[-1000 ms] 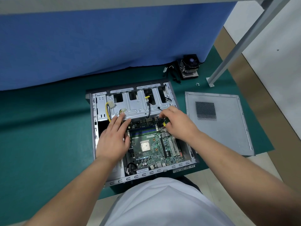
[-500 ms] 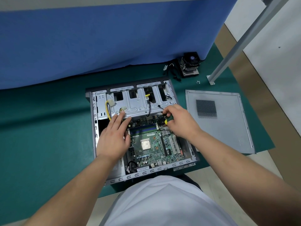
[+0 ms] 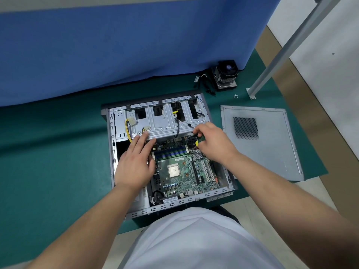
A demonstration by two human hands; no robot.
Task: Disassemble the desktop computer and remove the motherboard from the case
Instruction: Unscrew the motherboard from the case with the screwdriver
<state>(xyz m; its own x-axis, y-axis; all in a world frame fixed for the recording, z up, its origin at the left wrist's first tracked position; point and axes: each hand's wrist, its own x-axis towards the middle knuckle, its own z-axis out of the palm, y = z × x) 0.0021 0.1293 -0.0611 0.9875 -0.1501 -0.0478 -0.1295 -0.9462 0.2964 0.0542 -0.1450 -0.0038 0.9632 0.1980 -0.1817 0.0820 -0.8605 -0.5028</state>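
Observation:
An open grey computer case (image 3: 111, 152) lies flat on a green mat. Inside it the green motherboard (image 3: 184, 171) sits under a silver drive cage (image 3: 163, 123). My left hand (image 3: 136, 162) rests flat, fingers straight, on the board's left edge with its fingertips at the cage's lower lip. My right hand (image 3: 211, 140) grips a small green and yellow screwdriver (image 3: 200, 139) at the board's upper right corner. The screwdriver's tip is hidden by my fingers.
The removed side panel (image 3: 272, 152) lies right of the case. A CPU cooler with fan (image 3: 226, 76) and loose cables stand at the back right, with small screws (image 3: 236, 96) beside a metal frame leg (image 3: 252, 94). A blue cloth hangs behind.
My right hand with the screwdriver has shifted slightly up and right at the board's corner. The left hand has stayed in place.

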